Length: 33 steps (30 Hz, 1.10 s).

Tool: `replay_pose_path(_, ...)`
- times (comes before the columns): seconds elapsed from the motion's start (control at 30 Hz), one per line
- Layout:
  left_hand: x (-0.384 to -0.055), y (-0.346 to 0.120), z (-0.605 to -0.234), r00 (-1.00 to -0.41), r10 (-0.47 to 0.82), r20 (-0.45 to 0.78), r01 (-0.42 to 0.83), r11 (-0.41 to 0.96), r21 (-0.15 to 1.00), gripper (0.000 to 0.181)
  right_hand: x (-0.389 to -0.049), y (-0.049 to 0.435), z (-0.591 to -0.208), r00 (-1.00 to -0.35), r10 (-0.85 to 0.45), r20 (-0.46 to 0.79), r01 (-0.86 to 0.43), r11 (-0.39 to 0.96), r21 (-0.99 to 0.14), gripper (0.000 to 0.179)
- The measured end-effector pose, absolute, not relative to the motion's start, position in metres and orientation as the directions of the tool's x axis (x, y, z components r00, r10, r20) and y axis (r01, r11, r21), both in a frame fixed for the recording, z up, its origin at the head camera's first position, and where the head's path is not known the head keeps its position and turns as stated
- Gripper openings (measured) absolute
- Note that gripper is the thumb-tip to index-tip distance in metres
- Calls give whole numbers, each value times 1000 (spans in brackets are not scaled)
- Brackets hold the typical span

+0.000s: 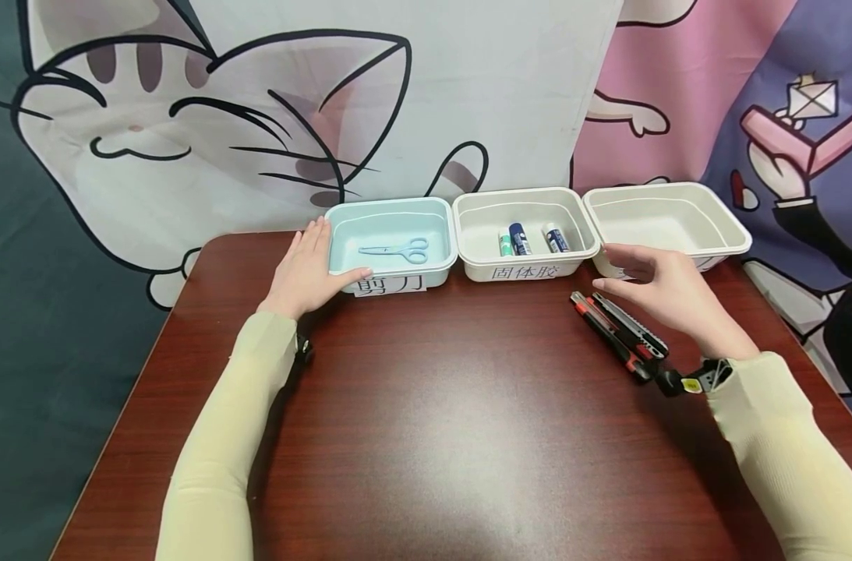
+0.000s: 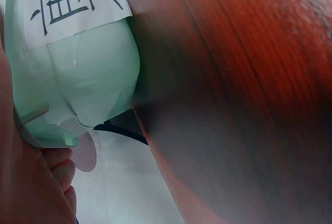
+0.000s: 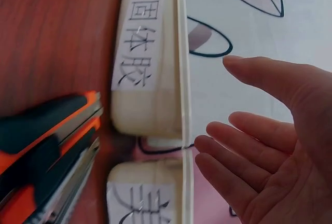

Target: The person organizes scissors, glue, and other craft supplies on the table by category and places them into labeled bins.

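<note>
My left hand point(image 1: 306, 269) rests on the left end of a light blue bin point(image 1: 441, 263), fingers straight along its side and thumb along the front rim. Inside that bin lies a pair of light blue scissors point(image 1: 397, 249). In the left wrist view the fingers point(image 2: 61, 169) show just past the bin's rim. My right hand point(image 1: 667, 292) holds nothing; it hovers in front of the right white bin point(image 1: 723, 241) with thumb and fingers spread apart. Below it, two black and red box cutters point(image 1: 611, 335) lie side by side on the table, blade ends pointing toward the bins.
Between the other two bins stands a white bin point(image 1: 471, 269) holding several glue sticks point(image 1: 518, 239). All three bins line the far edge of the brown table point(image 1: 426, 421), labels facing me. Cartoon-printed cloth point(image 1: 510, 86) hangs directly behind them.
</note>
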<state>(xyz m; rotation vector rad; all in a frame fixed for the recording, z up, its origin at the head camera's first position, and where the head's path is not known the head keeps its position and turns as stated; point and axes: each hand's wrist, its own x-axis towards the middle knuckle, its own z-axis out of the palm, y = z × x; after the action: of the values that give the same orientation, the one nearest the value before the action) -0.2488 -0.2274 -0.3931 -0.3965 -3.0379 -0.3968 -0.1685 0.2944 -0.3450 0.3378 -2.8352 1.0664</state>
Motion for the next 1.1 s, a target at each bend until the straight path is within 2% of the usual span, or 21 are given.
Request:
replay_pose_path(0.3,-249,-229,-395,-966,246,77,258,935,243,124,-164,317,-360,-981,-146,130,-196,733,-651,56)
replay_pose_path(0.57,-250,-229,-395,-965,246,85,260,935,242,124,-163,332,-373,-985,-129,117,-173,818,-548,53)
replay_pose_path(1.1,-249,-229,-395,-965,248,87,262,934,245,124,-160,347,-397,-984,-163,65,-173,848,-501,46)
